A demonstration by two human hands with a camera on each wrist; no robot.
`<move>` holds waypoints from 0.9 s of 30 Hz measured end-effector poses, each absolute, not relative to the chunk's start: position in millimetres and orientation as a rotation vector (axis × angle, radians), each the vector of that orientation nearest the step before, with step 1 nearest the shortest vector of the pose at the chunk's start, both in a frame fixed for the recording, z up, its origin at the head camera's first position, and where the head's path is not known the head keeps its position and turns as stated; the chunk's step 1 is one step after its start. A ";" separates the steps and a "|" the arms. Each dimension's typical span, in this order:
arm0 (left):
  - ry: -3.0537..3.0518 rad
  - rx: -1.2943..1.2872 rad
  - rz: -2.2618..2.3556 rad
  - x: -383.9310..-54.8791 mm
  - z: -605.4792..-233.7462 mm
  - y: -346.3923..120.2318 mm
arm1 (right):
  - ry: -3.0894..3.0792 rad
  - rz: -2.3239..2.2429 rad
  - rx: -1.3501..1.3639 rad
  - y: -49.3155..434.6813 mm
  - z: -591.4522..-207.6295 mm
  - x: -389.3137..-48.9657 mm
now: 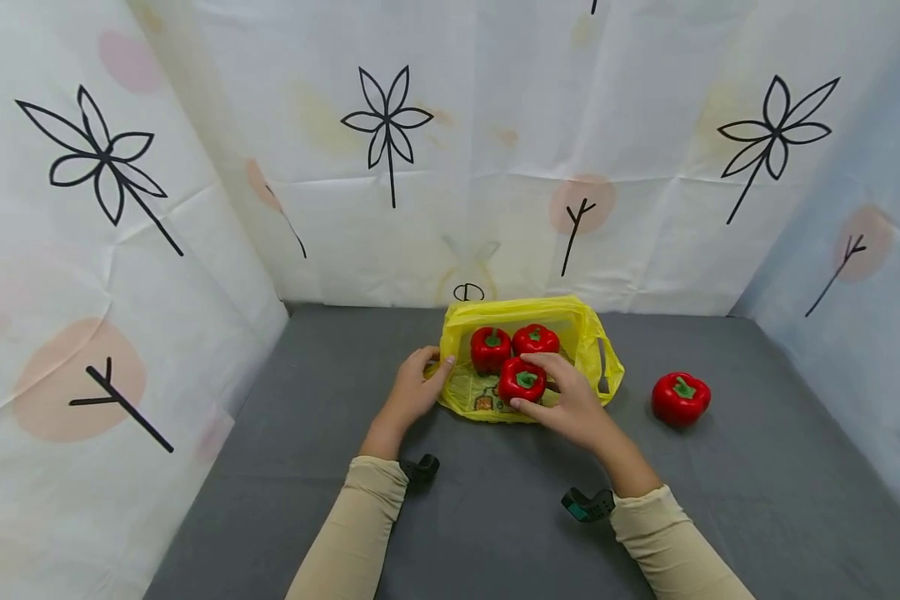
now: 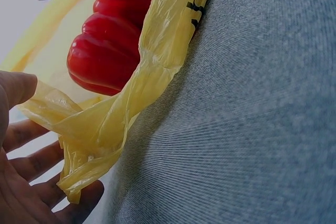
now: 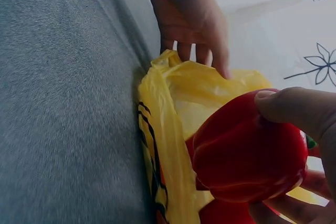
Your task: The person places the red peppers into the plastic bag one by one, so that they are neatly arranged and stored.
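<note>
A yellow plastic bag (image 1: 585, 321) lies on its side, its mouth toward me. Inside it sit two red bell peppers, one at the left (image 1: 490, 354) and one at the back (image 1: 536, 337). My right hand (image 1: 570, 404) grips a third bell pepper (image 1: 522, 381) at the bag's mouth, thumb on one side and fingers on the other. At the bag's left edge is my left hand (image 1: 414, 390), its thumb inside the rim and its fingers behind the yellow film (image 2: 105, 124). The held pepper (image 3: 247, 150) partly hides the others in the right wrist view.
Another red bell pepper (image 1: 681, 399) rests on the grey cloth-covered table (image 1: 495, 517), right of the bag. White printed curtains (image 1: 495, 167) stand behind and along both sides. Dark wrist bands (image 1: 588, 505) sit near both cuffs.
</note>
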State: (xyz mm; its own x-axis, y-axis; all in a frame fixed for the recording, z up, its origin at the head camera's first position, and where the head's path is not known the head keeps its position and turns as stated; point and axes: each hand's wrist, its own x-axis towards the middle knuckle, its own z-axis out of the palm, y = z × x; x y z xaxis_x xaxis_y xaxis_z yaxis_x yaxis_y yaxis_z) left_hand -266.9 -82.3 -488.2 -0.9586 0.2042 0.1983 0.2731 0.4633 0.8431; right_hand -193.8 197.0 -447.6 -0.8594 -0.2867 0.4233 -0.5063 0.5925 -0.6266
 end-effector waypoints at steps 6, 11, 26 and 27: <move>-2.637 -0.442 -1.524 -266.2 -486.6 -81.9 | -2.562 1.189 0.656 185.0 -454.8 -204.1; -2.639 -0.447 -1.501 -266.2 -486.6 -82.2 | -2.546 1.168 0.695 177.1 -462.9 -210.1; -2.629 -0.441 -1.473 -266.9 -487.1 -81.2 | -2.614 1.130 0.701 173.2 -471.7 -211.8; -2.629 -0.440 -1.472 -266.9 -487.4 -81.4 | -2.617 1.119 0.705 173.6 -471.6 -212.1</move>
State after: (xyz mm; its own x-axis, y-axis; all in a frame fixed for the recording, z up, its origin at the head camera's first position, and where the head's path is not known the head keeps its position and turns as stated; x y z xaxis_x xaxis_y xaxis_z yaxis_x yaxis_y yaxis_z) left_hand -266.9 -81.4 -487.4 -0.9537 0.2023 0.2227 0.2956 0.4919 0.8189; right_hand -212.1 173.6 -471.6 -0.8637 -0.3453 0.3672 -0.5040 0.5973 -0.6238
